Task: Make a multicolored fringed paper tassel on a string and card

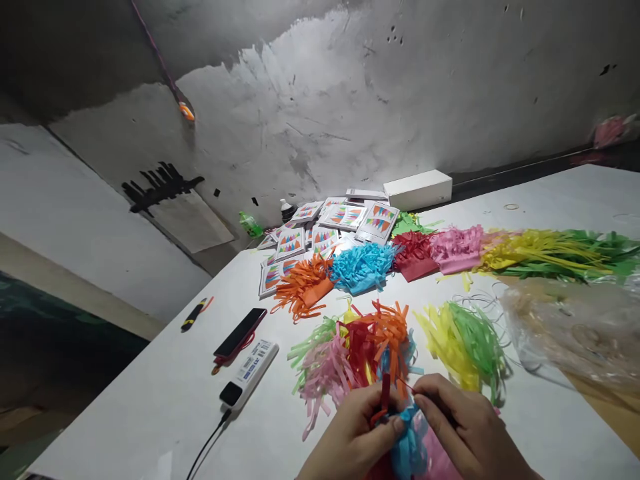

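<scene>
At the table's near edge, my left hand (363, 423) is closed around the gathered part of a bunch of coloured paper tassels, with a blue tassel (410, 447) hanging below its fingers. A thin red strand (407, 385) runs from that bunch to my right hand (457, 417), whose thumb and forefinger are pinched on it. What else its curled fingers hold is hidden. Red, orange and pink tassels (327, 370) fan out just beyond my left hand. Yellow and green tassels (465, 343) lie beyond my right hand.
Stacks of fringed tissue paper (363, 267) cross the table, before printed packets (343, 217) and a white box (419, 190). To the left are a power strip (255, 370), a phone (240, 333) and a cutter (193, 315). Clear plastic bags (580, 327) lie at right.
</scene>
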Motion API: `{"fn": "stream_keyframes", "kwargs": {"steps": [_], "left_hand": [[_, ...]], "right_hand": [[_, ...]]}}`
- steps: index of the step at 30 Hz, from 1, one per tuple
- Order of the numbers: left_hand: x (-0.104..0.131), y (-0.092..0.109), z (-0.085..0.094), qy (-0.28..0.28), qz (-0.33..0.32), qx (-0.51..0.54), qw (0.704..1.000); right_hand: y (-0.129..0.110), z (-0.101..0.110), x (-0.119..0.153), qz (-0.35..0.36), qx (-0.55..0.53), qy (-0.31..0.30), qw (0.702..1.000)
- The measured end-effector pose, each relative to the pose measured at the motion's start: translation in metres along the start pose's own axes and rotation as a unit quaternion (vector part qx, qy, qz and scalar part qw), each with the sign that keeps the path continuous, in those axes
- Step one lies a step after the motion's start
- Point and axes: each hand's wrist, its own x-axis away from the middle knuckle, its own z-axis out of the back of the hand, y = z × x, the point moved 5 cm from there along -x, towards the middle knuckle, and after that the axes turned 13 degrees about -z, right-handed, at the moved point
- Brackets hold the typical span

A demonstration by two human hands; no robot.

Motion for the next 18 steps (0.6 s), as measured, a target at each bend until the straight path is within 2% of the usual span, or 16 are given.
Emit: {"fn": "stream_keyframes", "kwargs": {"steps": [5, 8, 13, 18], "left_hand": [[0.004, -0.005, -0.005, -0.008, 0.026, 0.016, 0.999], [0.003, -0.004, -0.008, -0.015, 0.038, 0.019, 0.999], [0.001, -0.001, -0.010, -0.032, 0.053, 0.027, 0.998], [0.001, -0.002, -0.011, -0.026, 0.054, 0.032, 0.998]], "right_hand": [[-0.001, -0.002, 0.003, 0.014, 0.010, -0.033, 0.999], [0.000, -0.004, 0.004, -0.003, 0.007, -0.066, 0.998], [0.003, -0.001, 0.006, -0.045, -0.019, -0.057, 0.997], [0.009, -0.001, 0.009, -0.051, -0.006, -0.066, 0.997]]}}
